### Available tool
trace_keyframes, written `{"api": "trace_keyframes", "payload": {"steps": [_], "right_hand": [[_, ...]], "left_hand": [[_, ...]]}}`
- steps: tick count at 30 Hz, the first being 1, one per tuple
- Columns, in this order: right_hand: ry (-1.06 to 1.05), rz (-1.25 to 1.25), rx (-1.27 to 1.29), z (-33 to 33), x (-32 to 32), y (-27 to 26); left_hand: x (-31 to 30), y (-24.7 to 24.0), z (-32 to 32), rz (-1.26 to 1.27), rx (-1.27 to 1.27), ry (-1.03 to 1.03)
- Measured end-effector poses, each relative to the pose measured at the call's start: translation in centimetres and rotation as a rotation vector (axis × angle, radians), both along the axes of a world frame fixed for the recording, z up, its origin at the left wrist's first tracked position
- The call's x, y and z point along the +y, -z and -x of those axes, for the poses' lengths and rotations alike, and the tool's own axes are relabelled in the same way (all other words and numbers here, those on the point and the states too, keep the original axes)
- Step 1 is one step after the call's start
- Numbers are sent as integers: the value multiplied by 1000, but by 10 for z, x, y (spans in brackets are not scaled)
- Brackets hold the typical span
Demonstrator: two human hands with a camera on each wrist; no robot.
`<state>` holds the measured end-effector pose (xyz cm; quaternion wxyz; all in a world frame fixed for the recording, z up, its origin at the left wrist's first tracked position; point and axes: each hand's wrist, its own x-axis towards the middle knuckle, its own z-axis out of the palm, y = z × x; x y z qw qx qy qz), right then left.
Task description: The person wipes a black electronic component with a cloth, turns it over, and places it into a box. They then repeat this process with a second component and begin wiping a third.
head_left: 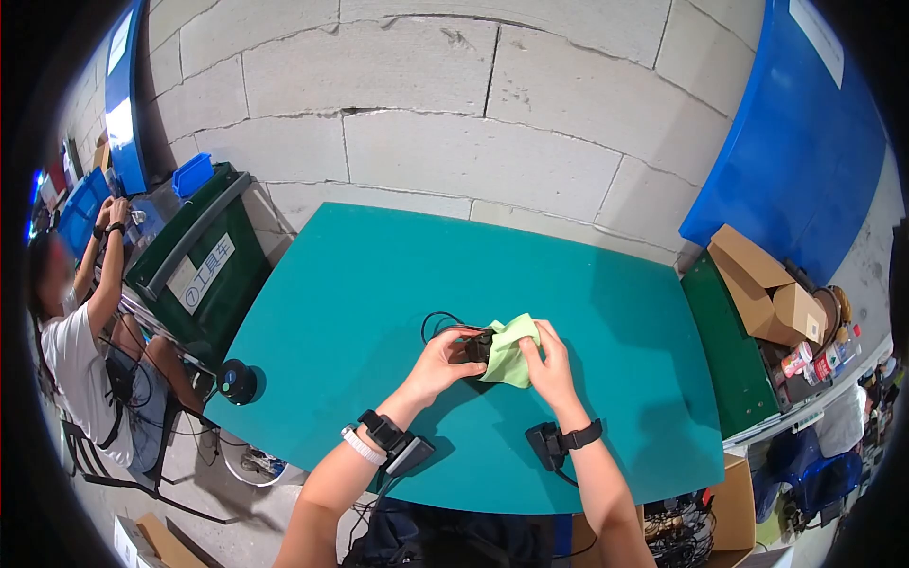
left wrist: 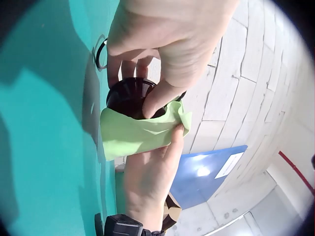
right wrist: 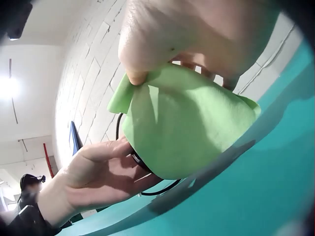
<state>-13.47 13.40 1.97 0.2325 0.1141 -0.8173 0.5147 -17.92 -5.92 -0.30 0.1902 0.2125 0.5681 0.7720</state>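
Note:
Above the middle of the green table (head_left: 312, 303), my left hand (head_left: 436, 367) holds a black, glossy, rounded object (left wrist: 129, 94), thumb on one side and fingers on the other. Its exact kind does not show. A light green cloth (head_left: 511, 353) is pinched between the thumb and fingers of my right hand (head_left: 552, 367) and lies over the black object's right side. In the right wrist view the spread cloth (right wrist: 182, 123) hides most of that object. A thin black cable (head_left: 434, 324) loops out behind the left fingers.
On the table's left edge stands a black round device (head_left: 237, 381). Beyond it are a green tool cart (head_left: 213, 256) and a seated person (head_left: 85, 369). Cardboard boxes (head_left: 757, 284) and bottles stand at the right. A block wall (head_left: 407, 142) closes off the back.

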Motion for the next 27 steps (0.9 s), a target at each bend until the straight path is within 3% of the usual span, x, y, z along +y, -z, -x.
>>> {"api": "trace_keyframes", "payload": {"steps": [9,15,17,21,23,27], "right_hand": [[-104,-19,34,-3,-7,-4],[4,17,-169,1,4,7],[-70,-75,17,0,-2,3],[-128,-166,58,1,-4,5],[-93,-2,-163,0,0,4],[-103,133,-250,-4,-3,-4]], "left_hand": [[0,-6,-2,1,-10,30],[-1,-11,-4,-14,-28,-29],[0,-8,-2,-18,7,-4],[2,-10,-6,-24,7,5],[0,-8,-4,-33,-19,-2],[0,-9,-4,-134,-133,-61]]}}
